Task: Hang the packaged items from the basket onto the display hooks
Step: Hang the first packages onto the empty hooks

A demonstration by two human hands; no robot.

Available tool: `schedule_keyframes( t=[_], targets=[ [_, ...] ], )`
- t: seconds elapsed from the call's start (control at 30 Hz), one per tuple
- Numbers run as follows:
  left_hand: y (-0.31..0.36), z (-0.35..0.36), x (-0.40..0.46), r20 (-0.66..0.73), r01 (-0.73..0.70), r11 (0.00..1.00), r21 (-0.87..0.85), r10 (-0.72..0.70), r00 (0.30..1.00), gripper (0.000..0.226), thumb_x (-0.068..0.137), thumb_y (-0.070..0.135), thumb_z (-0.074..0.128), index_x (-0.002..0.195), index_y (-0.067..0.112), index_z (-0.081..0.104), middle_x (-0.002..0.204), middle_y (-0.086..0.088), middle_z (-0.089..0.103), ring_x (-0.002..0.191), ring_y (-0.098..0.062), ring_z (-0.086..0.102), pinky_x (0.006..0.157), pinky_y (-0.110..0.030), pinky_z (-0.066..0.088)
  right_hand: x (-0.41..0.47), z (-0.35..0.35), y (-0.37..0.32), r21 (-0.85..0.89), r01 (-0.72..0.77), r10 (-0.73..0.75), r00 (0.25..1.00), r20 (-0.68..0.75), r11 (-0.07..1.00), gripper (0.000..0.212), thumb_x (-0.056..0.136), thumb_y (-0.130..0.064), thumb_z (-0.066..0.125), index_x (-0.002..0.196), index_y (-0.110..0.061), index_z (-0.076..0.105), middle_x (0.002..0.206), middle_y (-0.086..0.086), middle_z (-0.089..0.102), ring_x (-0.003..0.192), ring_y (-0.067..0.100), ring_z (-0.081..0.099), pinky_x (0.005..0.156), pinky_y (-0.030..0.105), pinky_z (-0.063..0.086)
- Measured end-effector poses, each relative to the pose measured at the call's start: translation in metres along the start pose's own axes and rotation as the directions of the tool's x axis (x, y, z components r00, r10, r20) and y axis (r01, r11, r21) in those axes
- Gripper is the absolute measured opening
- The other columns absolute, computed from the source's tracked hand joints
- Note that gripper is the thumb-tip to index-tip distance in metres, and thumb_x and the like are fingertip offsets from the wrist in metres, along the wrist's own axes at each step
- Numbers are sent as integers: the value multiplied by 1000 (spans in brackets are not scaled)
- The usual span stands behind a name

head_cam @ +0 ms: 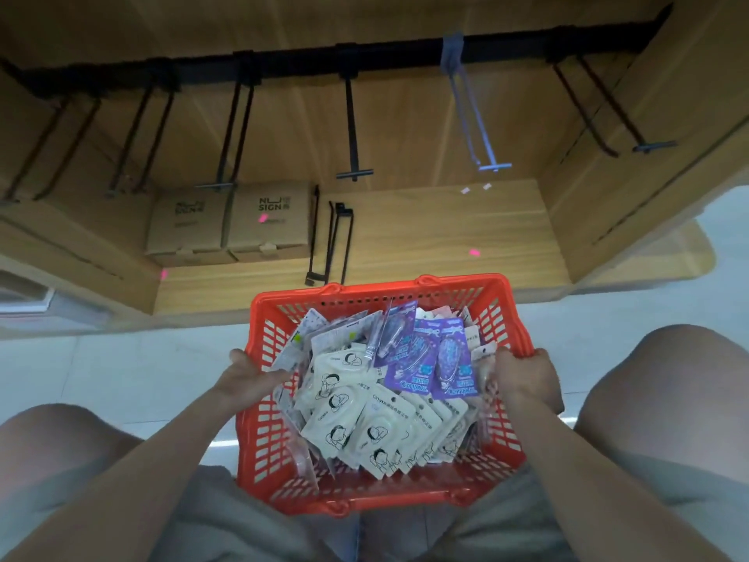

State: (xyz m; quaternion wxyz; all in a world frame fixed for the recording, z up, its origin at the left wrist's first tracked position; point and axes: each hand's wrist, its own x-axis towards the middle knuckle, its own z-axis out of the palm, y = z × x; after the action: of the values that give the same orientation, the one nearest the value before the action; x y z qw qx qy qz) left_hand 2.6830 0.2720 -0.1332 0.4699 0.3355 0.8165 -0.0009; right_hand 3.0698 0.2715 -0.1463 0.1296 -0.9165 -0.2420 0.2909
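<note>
A red plastic basket (pixel 506 318) sits on the floor between my knees, full of packaged items. Cream-white packs (pixel 364 423) fill its middle and purple packs (pixel 429 358) lie toward the far right. My left hand (pixel 249 373) grips the basket's left rim, fingers curled over it. At the right rim, my right hand (pixel 527 377) grips the edge in the same way. Above, a black rail (pixel 283 64) on a wooden panel carries several bare display hooks (pixel 352 127), one of them pale blue (pixel 470 115).
Two brown cardboard boxes (pixel 231 225) stand on the wooden base shelf (pixel 446 237) at the left. A loose black hook (pixel 332 241) lies beside them. Pale tiled floor (pixel 121 371) surrounds the basket. My bent knees flank it.
</note>
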Motion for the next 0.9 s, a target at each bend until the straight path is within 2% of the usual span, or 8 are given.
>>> schedule_keyframes(
  t=[0.1,0.17,0.3,0.37,0.43,0.57,0.73,0.9],
  targets=[
    [-2,-1,-1,-12,-19,1000,13,19,1000,75,85,38,85,126,10,27,109,-12,66,88,-28,71,77,-43,59,-3,1,-7,-95,4,-5,1000,-14,995,63,92,-48,67,135,-6,48,132,23,57,122,45,55,105,53,43],
    [-2,-1,-6,-39,-55,998,42,57,998,74,84,39,84,125,11,30,113,-13,62,91,-30,70,80,-45,59,-14,2,-15,-133,175,-188,978,-93,975,71,88,-39,73,141,-3,41,133,27,52,124,46,50,105,53,40],
    [5,5,-20,-288,-283,859,426,425,858,79,83,38,82,139,8,36,124,-17,45,119,-40,53,94,-53,51,-35,10,-39,-162,643,-660,747,-82,748,56,86,-23,72,135,-4,54,120,21,59,113,41,55,96,48,45],
    [17,10,-32,-272,-404,722,561,622,734,82,86,40,79,148,7,36,133,-18,46,123,-38,47,98,-50,49,-43,14,-50,-35,588,-580,805,124,808,53,93,-30,68,139,-8,53,130,18,58,120,39,57,97,44,47],
    [32,20,-40,-158,-555,651,518,710,686,79,91,41,75,152,9,36,142,-14,46,129,-33,45,105,-46,45,-47,21,-50,-36,442,-411,859,306,896,72,95,-46,66,153,-12,39,147,19,48,133,38,52,105,43,47],
    [59,47,-52,76,-664,690,288,674,734,71,101,47,62,158,14,34,157,-10,46,142,-27,47,116,-43,42,-58,36,-47,-122,279,-208,888,410,952,98,89,-64,65,163,-14,23,165,17,24,151,38,31,117,50,39],
    [81,71,-48,227,-532,846,39,511,829,63,109,52,40,165,26,26,168,-3,34,154,-27,35,126,-44,28,-56,49,-47,-63,191,-155,914,375,980,100,84,-62,75,158,-14,29,162,16,30,149,38,32,114,51,42],
    [82,87,-38,227,-584,811,22,565,793,45,111,37,46,154,22,48,158,-1,49,144,-23,47,119,-38,37,-47,48,-49,68,144,-159,916,369,987,108,76,-48,87,158,-10,28,158,18,38,143,40,41,113,47,44]
  ],
)
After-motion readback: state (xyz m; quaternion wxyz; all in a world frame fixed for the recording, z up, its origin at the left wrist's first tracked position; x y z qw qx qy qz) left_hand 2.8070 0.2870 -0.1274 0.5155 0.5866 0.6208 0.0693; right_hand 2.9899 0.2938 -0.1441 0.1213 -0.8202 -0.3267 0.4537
